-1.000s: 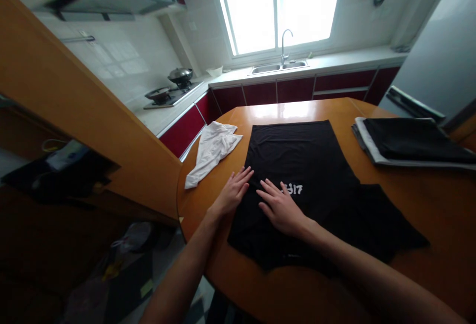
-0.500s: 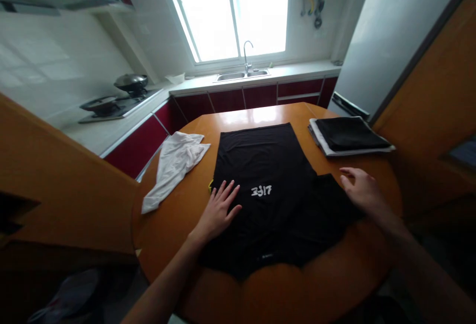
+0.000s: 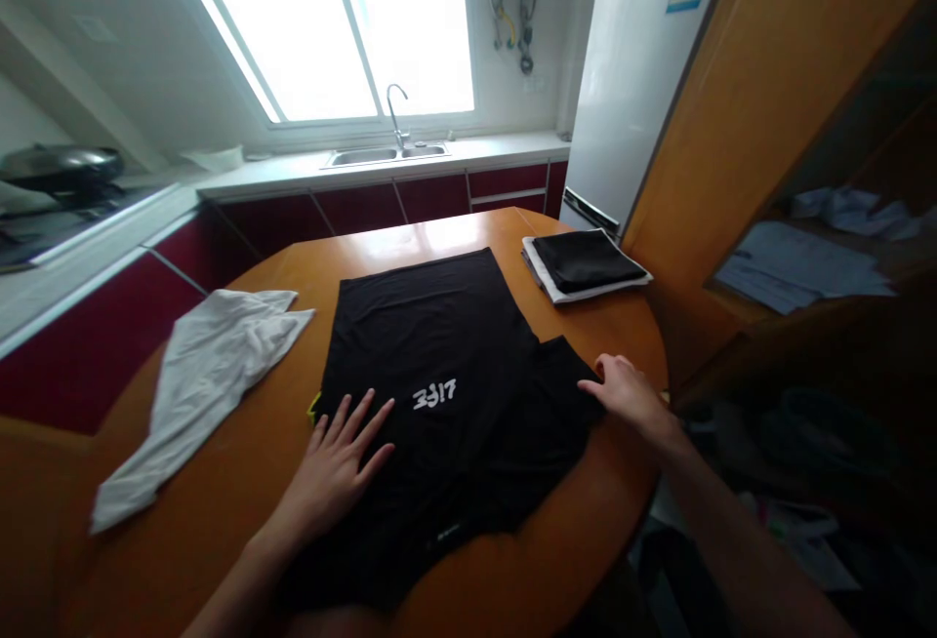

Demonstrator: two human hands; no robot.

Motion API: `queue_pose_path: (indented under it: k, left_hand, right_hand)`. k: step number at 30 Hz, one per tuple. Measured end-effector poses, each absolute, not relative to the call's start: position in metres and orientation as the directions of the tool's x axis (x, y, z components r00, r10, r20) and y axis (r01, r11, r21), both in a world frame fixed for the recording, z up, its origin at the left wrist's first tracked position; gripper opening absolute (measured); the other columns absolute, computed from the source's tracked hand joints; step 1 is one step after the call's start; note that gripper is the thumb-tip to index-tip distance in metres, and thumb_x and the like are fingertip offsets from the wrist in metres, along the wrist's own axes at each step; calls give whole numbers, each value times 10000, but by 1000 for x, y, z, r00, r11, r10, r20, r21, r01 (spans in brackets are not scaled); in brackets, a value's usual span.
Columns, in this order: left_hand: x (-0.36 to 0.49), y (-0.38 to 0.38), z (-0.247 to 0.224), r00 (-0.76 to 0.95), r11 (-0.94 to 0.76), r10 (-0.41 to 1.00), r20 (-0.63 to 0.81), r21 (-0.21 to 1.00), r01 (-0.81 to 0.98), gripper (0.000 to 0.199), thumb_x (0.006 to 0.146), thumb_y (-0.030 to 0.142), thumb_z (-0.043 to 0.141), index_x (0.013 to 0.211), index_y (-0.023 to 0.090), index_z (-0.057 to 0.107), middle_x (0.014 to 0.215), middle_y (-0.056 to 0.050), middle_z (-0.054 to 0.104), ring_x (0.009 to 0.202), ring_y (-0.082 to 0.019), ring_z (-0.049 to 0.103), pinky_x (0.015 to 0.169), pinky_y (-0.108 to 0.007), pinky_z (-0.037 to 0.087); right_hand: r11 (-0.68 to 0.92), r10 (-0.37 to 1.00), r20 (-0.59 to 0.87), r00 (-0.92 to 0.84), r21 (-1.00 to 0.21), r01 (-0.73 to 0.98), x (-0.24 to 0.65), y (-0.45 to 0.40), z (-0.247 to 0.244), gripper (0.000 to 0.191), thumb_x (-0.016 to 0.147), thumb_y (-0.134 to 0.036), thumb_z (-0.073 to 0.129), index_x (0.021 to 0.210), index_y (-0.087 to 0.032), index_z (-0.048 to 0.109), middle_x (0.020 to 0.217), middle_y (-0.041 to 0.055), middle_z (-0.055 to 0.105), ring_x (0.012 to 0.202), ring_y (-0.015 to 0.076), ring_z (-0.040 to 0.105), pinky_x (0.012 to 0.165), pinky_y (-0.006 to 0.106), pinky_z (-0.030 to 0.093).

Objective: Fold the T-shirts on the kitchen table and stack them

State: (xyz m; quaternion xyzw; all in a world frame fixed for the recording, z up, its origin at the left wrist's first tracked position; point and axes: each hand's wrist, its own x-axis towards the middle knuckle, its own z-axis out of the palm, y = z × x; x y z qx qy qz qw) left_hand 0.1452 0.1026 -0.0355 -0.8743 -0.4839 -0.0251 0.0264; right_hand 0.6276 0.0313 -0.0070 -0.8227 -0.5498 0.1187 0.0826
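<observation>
A black T-shirt [image 3: 446,336] with white lettering lies spread on the wooden table [image 3: 366,246], its collar side toward me. My left hand [image 3: 333,462] rests flat on the left part of the shirt, fingers spread. At the shirt's right sleeve is my right hand [image 3: 622,392], with thumb and forefinger apart at the sleeve's outer edge; whether it touches the cloth is hard to tell. A bit of yellow shows at the shirt's left edge.
A crumpled white garment [image 3: 209,365] lies at the table's left. Folded black and white clothes [image 3: 586,262] are stacked at the back right. Beyond are a sink [image 3: 366,156], a wok [image 3: 62,170] and a fridge [image 3: 622,82]. Shelves with papers stand right.
The view has turned to the right, so the table's contents sit further left. My right hand has come closer to the sleeve edge. My left hand stays flat on the shirt.
</observation>
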Motion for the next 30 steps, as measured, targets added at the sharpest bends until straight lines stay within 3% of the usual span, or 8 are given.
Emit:
queue_pose_path:
  k: [5,9,13,15,18,20,24,30]
  left_hand:
    - [154,107,-21,504,-513,857,109,85,854,592,982,503,420,1541,316,368,1633,-56,286,1516,-375,161,1159,-667,219]
    - [190,109,12,469,-520,854,224,376,767,599,957,527,463,1484,242,457,1547,-101,440,1454,-329,351,1179,-561,295]
    - [253,107,39,503,-277,864,2,836,474,593,915,595,536,1354,197,560,1292,-129,642,1149,-288,638,976,-450,535]
    - [285,105,44,537,-36,830,-150,947,321,644,893,639,555,1356,192,544,1228,-142,662,1048,-278,675,874,-431,577]
    - [321,102,40,536,278,777,-330,944,177,722,876,642,596,1459,251,429,1250,-140,639,1013,-260,683,798,-410,596]
    - [334,101,34,520,348,768,-373,926,150,786,850,577,673,1509,296,350,1251,-124,636,1019,-250,676,763,-381,599]
    - [339,105,23,529,198,791,-309,946,257,630,772,436,769,1335,214,595,1165,-100,685,928,-223,677,708,-301,574]
    - [336,111,16,559,-59,812,-171,927,369,468,788,308,677,1231,157,691,1143,-105,712,893,-233,684,774,-360,577]
  right_hand:
    - [-396,917,-128,377,-387,833,626,33,-7,254,761,-299,756,955,-169,656,906,105,723,846,247,675,681,294,411]
    - [-321,930,-76,359,-640,698,623,41,-3,109,705,-122,663,804,-167,658,739,34,688,687,158,624,611,243,400]
    - [-216,943,-98,317,-906,363,590,51,16,171,694,-134,657,865,-143,653,569,-48,566,515,110,524,486,213,366]
    - [-127,969,-72,236,-965,228,564,57,28,242,726,-208,705,953,-134,662,570,-53,571,490,100,513,465,205,368]
    - [-79,997,-79,4,-993,82,536,72,36,333,822,-303,689,1112,-142,657,762,31,707,576,124,622,505,215,459]
    - [-72,997,-73,0,-992,101,536,88,33,280,884,-275,614,1127,-144,658,890,76,740,632,134,665,542,231,504]
    - [-10,968,113,223,-873,487,572,126,13,226,884,-125,534,1037,-139,699,926,89,742,748,154,687,694,261,543]
    - [79,989,141,47,-765,640,599,156,-9,183,843,-110,624,907,-187,777,954,77,711,919,194,645,918,319,490]
